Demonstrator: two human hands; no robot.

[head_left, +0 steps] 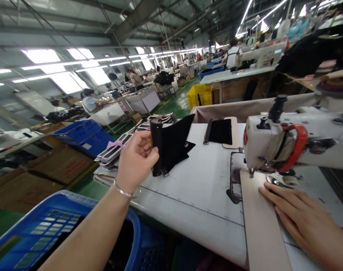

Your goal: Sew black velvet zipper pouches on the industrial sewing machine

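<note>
My left hand (139, 158) is closed in a pinch on a black fabric piece (174, 145) with a smooth dark strip along its near edge, raised at the table's left side. Small metal bits show at its corners. Flat on the table, fingers stretched out, rests my right hand (304, 214), at the right edge of a long beige panel (260, 222). That panel lies under the needle of a white sewing machine (273, 139). By my right fingertips is a shiny metal object (274, 181), partly covered, whose kind I cannot make out.
Another black piece (220, 131) lies on a beige panel at the table's back. Stacked pale-and-dark frame-like pieces (112, 154) sit at the left edge. Below stands a blue basket (136, 218). Beyond are a yellow crate (199, 96), a blue bin (85, 137) and people at other tables.
</note>
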